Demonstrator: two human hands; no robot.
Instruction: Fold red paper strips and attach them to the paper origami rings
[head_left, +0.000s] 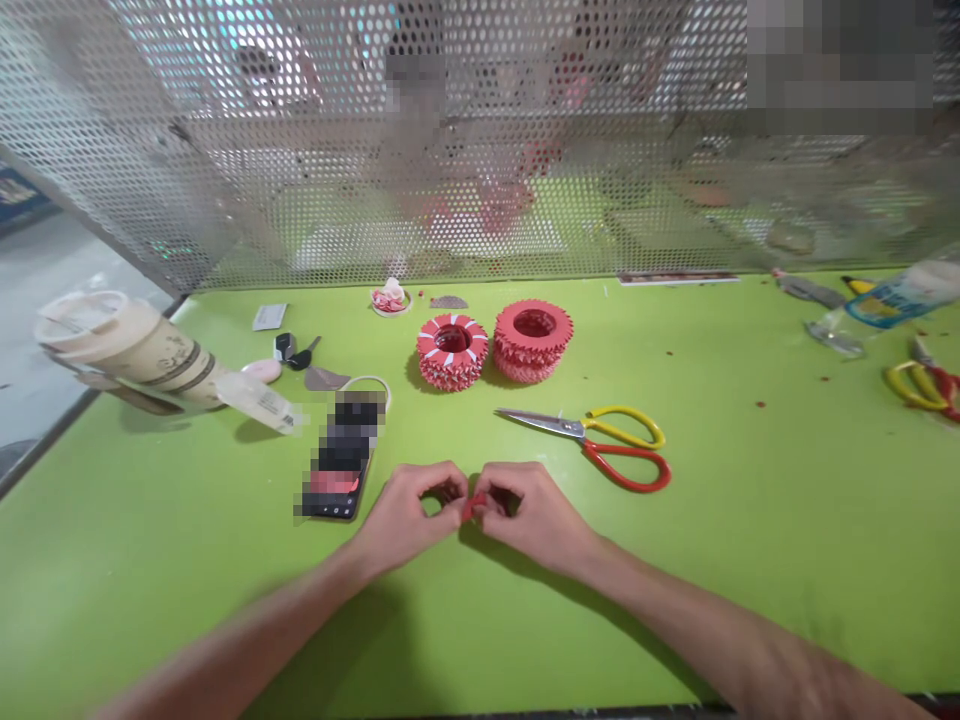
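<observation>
Between the fingertips of both hands is a small red piece (474, 506), mostly covered, its exact kind too small to make out. My left hand (416, 510) pinches it from the left, and my right hand (529, 515) pinches it from the right. Scissors (574, 428) with one yellow and one red handle lie just beyond my right hand, blades pointing left. Farther back stand two stacks of red toothed rings, a white-striped stack (452, 352) and a plain red stack (533, 340). A phone (345, 455) lies to the left of my left hand.
At the left are a paper cup (142, 345), a clear plastic piece (259, 400) and keys (296, 352). A plastic bottle (892, 300) and other scissors (926, 385) lie at the right. A perforated metal screen (480, 220) closes off the back of the green table (750, 540).
</observation>
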